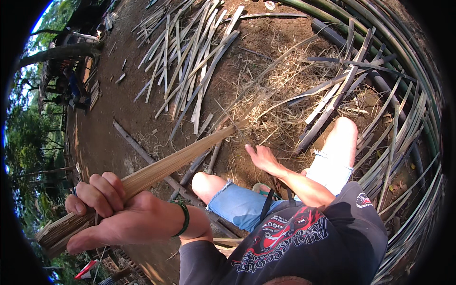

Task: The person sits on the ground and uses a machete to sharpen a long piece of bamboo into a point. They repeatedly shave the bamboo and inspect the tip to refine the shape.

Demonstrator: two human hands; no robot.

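Note:
A long pale split-bamboo slat (175, 164) runs from the lower left up toward the middle of the view. My left hand (107, 202) is wrapped round its thick, rough near end, with a green cord bracelet on the wrist. Beyond my knees, my right hand (262, 158) is closed, its thumb stretched out near the slat's far end. Its curled fingers are mostly hidden. A thin, dark, straight edge (230, 118) crosses by the slat's far tip; whether my right hand holds it is unclear.
Split bamboo slats (190, 61) lie piled on the bare earth ahead. Fine shavings (289, 90) cover the ground beyond my knees. Long green bamboo poles (403, 42) and thin strips (394, 142) curve along the right. A dark pole (142, 152) lies left of my knee.

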